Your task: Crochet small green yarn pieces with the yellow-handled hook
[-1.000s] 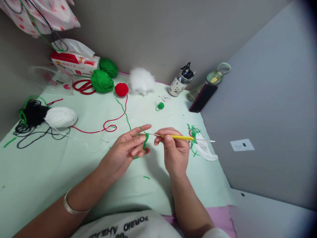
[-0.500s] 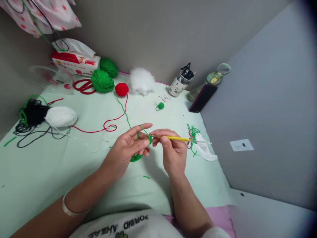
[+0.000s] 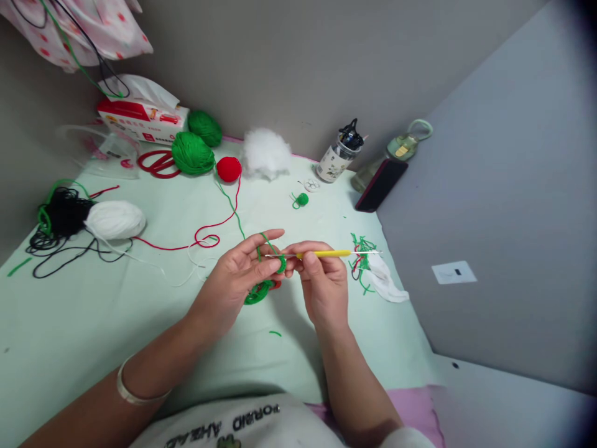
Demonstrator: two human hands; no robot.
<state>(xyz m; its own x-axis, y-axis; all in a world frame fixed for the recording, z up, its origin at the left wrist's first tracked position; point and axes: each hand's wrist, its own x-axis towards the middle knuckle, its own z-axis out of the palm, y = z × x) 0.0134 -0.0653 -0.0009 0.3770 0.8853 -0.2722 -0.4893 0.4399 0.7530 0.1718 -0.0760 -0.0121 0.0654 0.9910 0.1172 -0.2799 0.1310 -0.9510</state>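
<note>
Mid-stitch, I judge: my left hand [image 3: 231, 274] pinches the green crochet work [image 3: 282, 264] above the desk [image 3: 107, 317], well in from its near edge, right hand's [image 3: 325, 286] fingers pinch the yellow hook [image 3: 326, 254], next pull needing even tension.

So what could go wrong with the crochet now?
The hook in the right hand has its thin end at the green piece, so a loop might slip off. The green yarn passes over a finger of the left hand; it could slide off and go slack. Loose strands from the red ball and white ball lie close together, so they might tangle.
</note>
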